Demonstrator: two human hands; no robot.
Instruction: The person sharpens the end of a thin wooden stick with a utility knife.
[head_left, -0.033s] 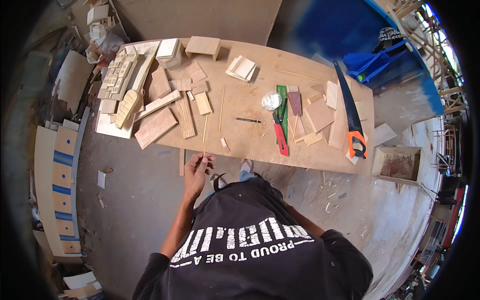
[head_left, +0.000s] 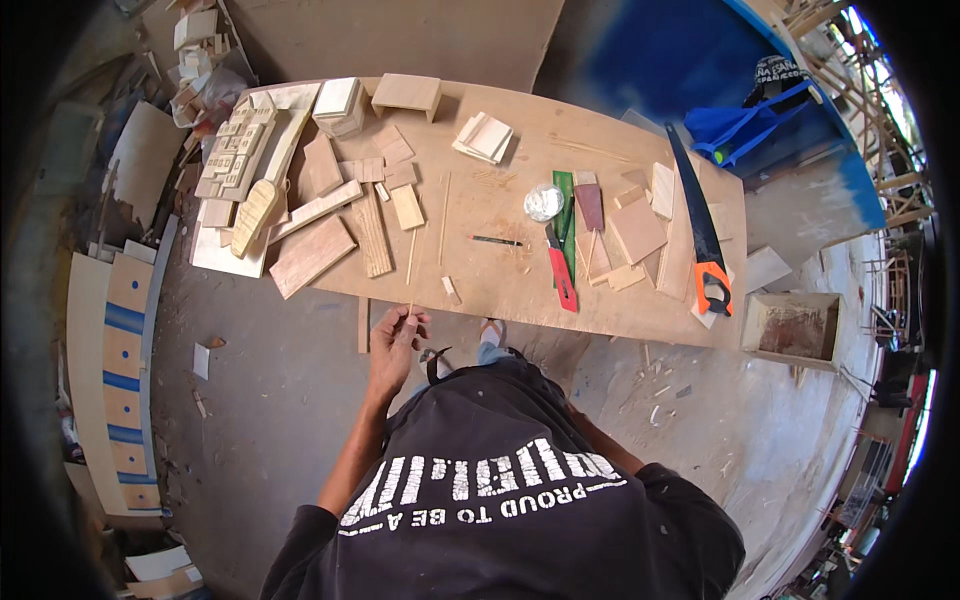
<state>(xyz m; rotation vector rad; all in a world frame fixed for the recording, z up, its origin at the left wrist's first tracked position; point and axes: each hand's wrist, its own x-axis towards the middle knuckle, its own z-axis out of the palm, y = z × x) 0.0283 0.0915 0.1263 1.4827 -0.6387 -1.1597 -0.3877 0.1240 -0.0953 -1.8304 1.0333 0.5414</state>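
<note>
My left hand [head_left: 398, 338] is just off the near edge of the wooden table [head_left: 350, 290], with thumb and fingers pinched on a thin wooden stick [head_left: 411, 309] whose tip pokes up from them. Another slim wooden strip [head_left: 412, 258] lies on the tabletop right ahead of that hand. Nearby is a small wood offcut [head_left: 451, 290]. My right forearm [head_left: 605, 440] goes down beside my body, and the shirt hides the hand. In the middle of the table are a pencil [head_left: 496, 241], a red utility knife [head_left: 562, 270] and a round silvery lid or tin [head_left: 543, 202].
A handsaw with an orange handle [head_left: 713, 285] lies at the table's right, beside wood blocks [head_left: 640, 230]. At far left is a carved wooden building model [head_left: 238, 145] among boards [head_left: 312, 257]. An open box [head_left: 793, 328] stands off the right end. Wood scraps [head_left: 655, 415] litter the floor.
</note>
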